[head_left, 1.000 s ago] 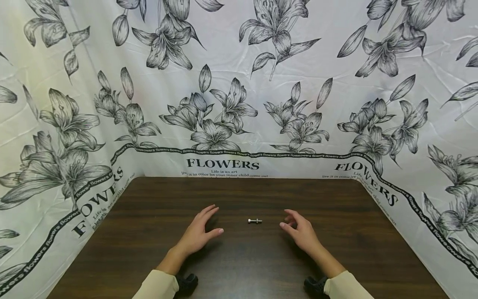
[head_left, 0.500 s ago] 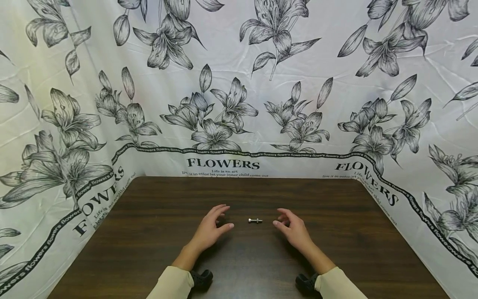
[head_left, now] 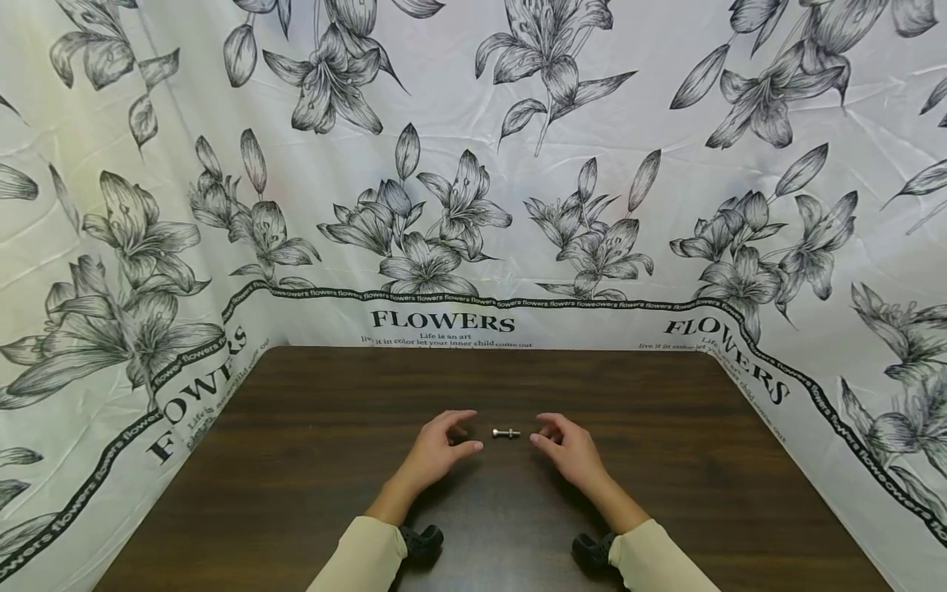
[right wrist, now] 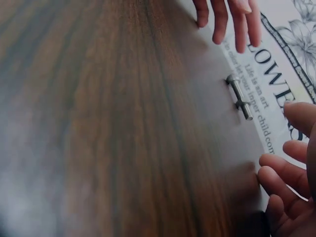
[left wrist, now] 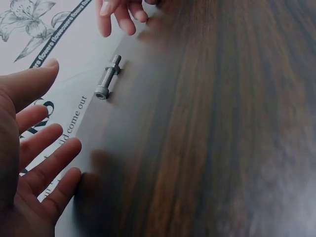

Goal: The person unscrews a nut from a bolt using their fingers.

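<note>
A small silver bolt (head_left: pixel 506 433) with a nut threaded on its shank lies on the dark wooden table, between the two hands. In the left wrist view the bolt (left wrist: pixel 107 78) shows its socket head toward the left hand; its threaded end points to the right hand. The left hand (head_left: pixel 436 448) is just left of the head, thumb and fingers spread apart, holding nothing. On the other side the right hand (head_left: pixel 570 448) is near the threaded end, fingers loosely bent and apart from the thumb. The right wrist view shows the nut (right wrist: pixel 241 104) partway along the shank.
The brown wood-grain table (head_left: pixel 333 386) reaches back to a white curtain (head_left: pixel 473 247) printed with black flowers and lettering. Black wrist straps (head_left: pixel 423 543) sit at the cuffs of the light sleeves (head_left: pixel 362 555).
Both hands have moved inward toward the bolt, the left hand to the right and the right hand to the left. The bolt has stayed in place on the table.
</note>
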